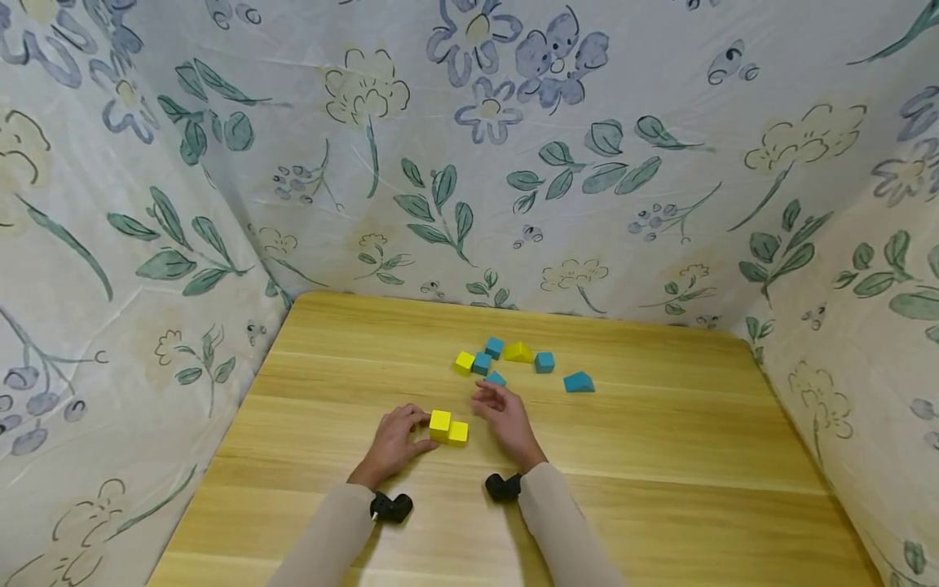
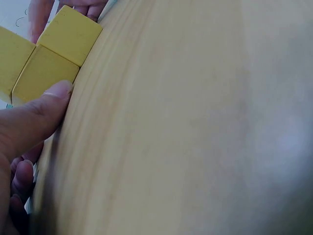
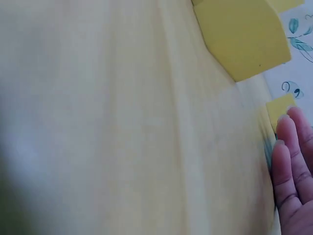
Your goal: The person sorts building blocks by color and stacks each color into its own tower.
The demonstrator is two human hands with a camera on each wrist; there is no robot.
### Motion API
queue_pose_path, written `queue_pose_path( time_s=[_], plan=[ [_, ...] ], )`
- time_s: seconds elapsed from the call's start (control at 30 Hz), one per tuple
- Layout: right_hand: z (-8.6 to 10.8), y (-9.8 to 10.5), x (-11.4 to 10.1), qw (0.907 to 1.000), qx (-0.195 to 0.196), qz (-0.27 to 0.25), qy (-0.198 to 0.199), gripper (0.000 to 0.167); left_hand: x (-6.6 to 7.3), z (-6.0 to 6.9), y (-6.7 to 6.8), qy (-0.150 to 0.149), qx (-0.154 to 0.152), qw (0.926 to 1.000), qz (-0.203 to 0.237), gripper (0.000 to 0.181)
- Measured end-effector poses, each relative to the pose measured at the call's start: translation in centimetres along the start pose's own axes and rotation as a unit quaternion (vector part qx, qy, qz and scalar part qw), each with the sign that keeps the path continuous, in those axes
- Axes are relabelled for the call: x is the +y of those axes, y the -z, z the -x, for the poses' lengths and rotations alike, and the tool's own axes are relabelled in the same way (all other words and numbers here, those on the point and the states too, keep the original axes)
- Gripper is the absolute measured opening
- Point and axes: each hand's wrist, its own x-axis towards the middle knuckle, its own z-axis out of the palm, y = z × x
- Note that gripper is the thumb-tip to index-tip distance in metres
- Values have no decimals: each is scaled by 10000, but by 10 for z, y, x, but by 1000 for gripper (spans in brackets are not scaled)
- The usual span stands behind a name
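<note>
Three yellow cubes stand together before me. One upper yellow cube (image 1: pixel 440 422) rests on a lower yellow cube (image 2: pixel 45 73), and a third yellow cube (image 1: pixel 458 434) sits against the lower one's right side. My left hand (image 1: pixel 396 440) grips the lower cube, with the thumb (image 2: pixel 41 115) on its near face. My right hand (image 1: pixel 506 420) is apart from these cubes, its fingers loosely extended and holding nothing visible. Just beyond its fingertips lies a blue block (image 1: pixel 495 379), partly hidden by the hand.
Farther back lie a yellow cube (image 1: pixel 465 363), blue cubes (image 1: pixel 481 364) (image 1: pixel 495 348), and a yellow wedge-like block (image 1: pixel 518 352). To their right are another blue cube (image 1: pixel 544 363) and a blue wedge-like block (image 1: pixel 579 382). Floral cloth (image 1: pixel 440 204) hangs around the wooden table (image 1: pixel 660 456).
</note>
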Motion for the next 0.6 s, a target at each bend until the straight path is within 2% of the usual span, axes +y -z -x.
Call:
queue_pose_path(
  time_s=[0.33,0.6],
  plan=[
    [-33,-3,-4,9996,-13,259,-84,46,0,0,0,-36,16,10000,-42,39],
    [-52,-6,-7,9986,165,494,-117,48,0,0,0,-23,0,10000,-54,39]
  ],
)
